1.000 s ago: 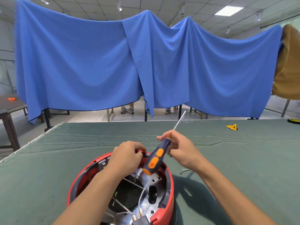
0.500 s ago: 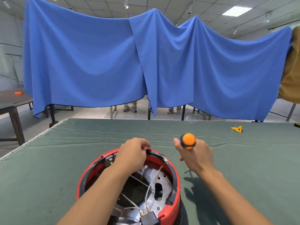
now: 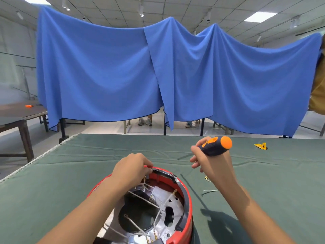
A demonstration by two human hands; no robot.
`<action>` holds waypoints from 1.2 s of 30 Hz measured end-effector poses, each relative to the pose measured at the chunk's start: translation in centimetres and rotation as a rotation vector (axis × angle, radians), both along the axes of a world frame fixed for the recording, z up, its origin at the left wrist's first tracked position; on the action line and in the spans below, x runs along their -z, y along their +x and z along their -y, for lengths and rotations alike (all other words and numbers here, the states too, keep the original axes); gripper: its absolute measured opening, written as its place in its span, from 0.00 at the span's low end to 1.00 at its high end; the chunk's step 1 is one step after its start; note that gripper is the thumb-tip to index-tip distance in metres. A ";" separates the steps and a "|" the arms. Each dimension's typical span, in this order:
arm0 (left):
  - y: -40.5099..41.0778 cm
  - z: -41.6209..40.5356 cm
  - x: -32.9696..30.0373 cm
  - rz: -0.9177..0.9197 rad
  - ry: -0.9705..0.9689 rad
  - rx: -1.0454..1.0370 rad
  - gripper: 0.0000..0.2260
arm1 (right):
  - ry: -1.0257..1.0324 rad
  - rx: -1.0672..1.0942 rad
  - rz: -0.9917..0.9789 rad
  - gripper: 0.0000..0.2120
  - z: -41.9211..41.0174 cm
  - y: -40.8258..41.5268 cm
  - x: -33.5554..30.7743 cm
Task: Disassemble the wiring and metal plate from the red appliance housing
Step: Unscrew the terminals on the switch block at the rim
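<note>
— What is the left hand [image 3: 131, 170] doing?
— Its fingers are curled down over the far rim of the red appliance housing [image 3: 184, 194], gripping there, where white wires [image 3: 140, 198] with brass terminals run up to it. Whether it pinches a wire as well as the rim, I cannot tell.

— And the right hand [image 3: 209, 162]?
— It is raised above the bench [image 3: 52, 182], just right of the housing, with its fingers wrapped round the dark blue and orange handle of a screwdriver [image 3: 215, 147]. The orange butt end points toward the camera; the shaft is hidden behind the hand.

— Where does the housing sit?
— On the green-covered bench, at the near edge of the view, open side up. Inside lies the perforated metal plate [image 3: 167, 219], crossed by the white wires.

— Anything else near?
— A short loose wire [image 3: 210, 191] lies on the cloth just right of the housing. A small yellow piece [image 3: 261, 146] sits well apart, toward the far right. Behind the bench hangs a large blue cloth [image 3: 123, 71].
</note>
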State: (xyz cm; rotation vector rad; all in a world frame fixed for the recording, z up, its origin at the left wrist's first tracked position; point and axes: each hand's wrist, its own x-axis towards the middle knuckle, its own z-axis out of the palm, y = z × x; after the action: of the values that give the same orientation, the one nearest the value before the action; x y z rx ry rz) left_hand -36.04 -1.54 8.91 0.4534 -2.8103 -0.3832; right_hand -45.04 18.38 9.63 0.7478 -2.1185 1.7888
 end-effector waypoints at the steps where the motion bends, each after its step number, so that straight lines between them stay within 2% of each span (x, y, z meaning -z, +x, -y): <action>1: -0.1 0.1 0.0 -0.006 -0.008 -0.014 0.06 | -0.020 0.008 0.005 0.10 0.1 0.3 -0.3; 5: -0.2 0.3 0.2 -0.080 -0.063 -0.139 0.07 | -0.040 0.130 -0.117 0.21 0.3 1.6 -1.9; 7: -0.2 0.3 0.5 -0.118 -0.044 -0.183 0.08 | -0.079 0.149 -0.139 0.16 0.5 2.4 -2.7; 9: 0.0 0.2 0.7 -0.147 0.018 -0.199 0.09 | -0.166 0.084 -0.119 0.07 0.9 3.3 -3.4; 11: 0.2 0.3 0.8 -0.166 0.070 -0.208 0.10 | -0.205 0.015 -0.127 0.03 1.4 4.0 -3.9; 14: 1.0 0.2 0.9 -0.093 0.002 -0.243 0.09 | -0.114 -0.036 -0.174 0.04 2.2 4.3 -4.1; 16: 1.6 0.0 1.3 -0.011 -0.066 -0.251 0.09 | -0.085 -0.061 -0.146 0.05 2.8 4.3 -4.2; 18: 1.9 -0.4 1.7 -0.009 -0.120 -0.235 0.10 | -0.086 -0.070 -0.110 0.06 3.3 4.4 -4.4; 22: 1.3 -0.3 2.1 -0.092 -0.054 -0.120 0.10 | -0.104 -0.005 -0.179 0.13 3.9 4.7 -5.0; 25: 0.4 0.3 1.7 -0.093 -0.006 -0.044 0.14 | -0.126 0.066 -0.264 0.13 3.6 4.5 -4.7; 28: -0.5 0.9 1.3 -0.064 -0.025 0.025 0.18 | -0.187 0.066 -0.276 0.09 3.1 4.0 -3.9; 31: -1.3 1.4 0.9 -0.045 -0.116 0.041 0.16 | -0.279 0.063 -0.253 0.09 2.8 3.7 -3.2; 36: -2.5 -0.3 0.9 -0.004 -0.210 -0.074 0.12 | -0.437 0.044 -0.181 0.10 3.2 3.2 -2.2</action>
State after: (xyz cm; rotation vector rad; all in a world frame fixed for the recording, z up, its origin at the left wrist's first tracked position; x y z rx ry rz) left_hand -38.53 -1.29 8.03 0.5062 -2.7807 -0.0717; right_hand -41.89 15.22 11.86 0.7053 -1.5411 1.9775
